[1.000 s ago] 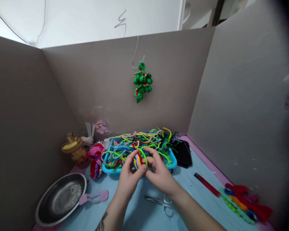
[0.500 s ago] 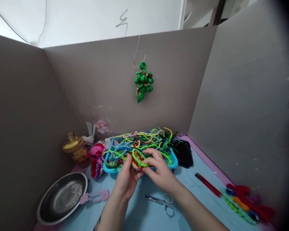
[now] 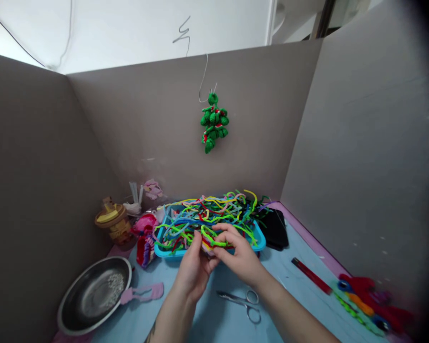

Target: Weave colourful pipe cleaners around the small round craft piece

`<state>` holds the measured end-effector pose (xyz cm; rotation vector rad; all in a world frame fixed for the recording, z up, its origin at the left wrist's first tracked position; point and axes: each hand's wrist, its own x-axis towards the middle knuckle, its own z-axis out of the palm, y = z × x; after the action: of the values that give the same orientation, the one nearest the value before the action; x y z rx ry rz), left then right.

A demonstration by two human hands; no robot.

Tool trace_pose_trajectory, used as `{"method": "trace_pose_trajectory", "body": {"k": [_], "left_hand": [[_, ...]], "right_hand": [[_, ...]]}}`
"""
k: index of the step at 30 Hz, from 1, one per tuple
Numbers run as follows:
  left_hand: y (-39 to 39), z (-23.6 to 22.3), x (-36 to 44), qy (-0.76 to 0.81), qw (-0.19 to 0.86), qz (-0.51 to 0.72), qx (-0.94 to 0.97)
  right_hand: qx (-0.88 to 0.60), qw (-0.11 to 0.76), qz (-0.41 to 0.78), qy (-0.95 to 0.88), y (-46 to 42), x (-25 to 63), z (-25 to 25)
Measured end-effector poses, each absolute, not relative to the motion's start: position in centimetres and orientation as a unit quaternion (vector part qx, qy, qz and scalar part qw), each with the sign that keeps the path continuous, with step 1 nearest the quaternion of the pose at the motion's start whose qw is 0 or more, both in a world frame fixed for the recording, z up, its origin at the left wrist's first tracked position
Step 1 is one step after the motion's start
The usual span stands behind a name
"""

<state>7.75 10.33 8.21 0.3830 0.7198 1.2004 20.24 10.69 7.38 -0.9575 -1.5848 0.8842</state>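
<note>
Between my hands is a small multicoloured pipe-cleaner piece (image 3: 208, 244), with bright green, red, yellow and pale strands showing. My left hand (image 3: 194, 267) cups it from the left, thumb pointing up along its side. From the right, my right hand (image 3: 238, 250) pinches the green strand at its edge; the fingertips partly cover the piece. Just behind them sits a blue tray (image 3: 166, 252) heaped with loose pipe cleaners (image 3: 207, 209) in many colours. Scissors (image 3: 241, 301) lie on the blue table surface below my right hand.
At left are a metal bowl (image 3: 89, 295) with small pale beads, a pink comb-shaped piece (image 3: 143, 292) and a brown tub (image 3: 114, 221). On the right lie a black flat case (image 3: 273, 228), a red cutter-like stick (image 3: 311, 276) and a red fuzzy figure (image 3: 372, 300). A green ornament (image 3: 214, 123) hangs behind.
Both hands and the piece have shifted slightly right and down, and the piece looks turned a little. The whole view has moved slightly.
</note>
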Motion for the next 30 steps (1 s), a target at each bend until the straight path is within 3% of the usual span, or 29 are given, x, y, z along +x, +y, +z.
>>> {"method": "trace_pose_trajectory", "body": {"k": [13, 15, 17, 20, 26, 30], "left_hand": [[10.2, 7.6, 7.9, 0.361, 0.713, 0.546, 0.25], [10.2, 7.6, 7.7, 0.411, 0.634, 0.58, 0.304], [10.1, 7.6, 7.4, 0.462, 0.483, 0.63, 0.395], [9.8, 7.8, 7.1, 0.476, 0.298, 0.601, 0.569], [9.8, 8.0, 6.8, 0.461, 0.284, 0.524, 0.658], [10.3, 8.3, 6.5, 0.47, 0.291, 0.537, 0.638]], "right_hand": [[-0.399, 0.517, 0.406, -0.64, 11.1, 20.5, 7.2], [-0.404, 0.53, 0.4, -0.629, 11.4, 20.9, 7.0], [-0.412, 0.539, 0.39, -0.622, 11.7, 21.3, 7.0], [-0.415, 0.524, 0.38, -0.639, 11.8, 21.9, 7.4], [-0.393, 0.488, 0.368, -0.687, 11.7, 22.7, 8.3], [-0.393, 0.52, 0.387, -0.653, 11.6, 22.8, 8.1]]}}
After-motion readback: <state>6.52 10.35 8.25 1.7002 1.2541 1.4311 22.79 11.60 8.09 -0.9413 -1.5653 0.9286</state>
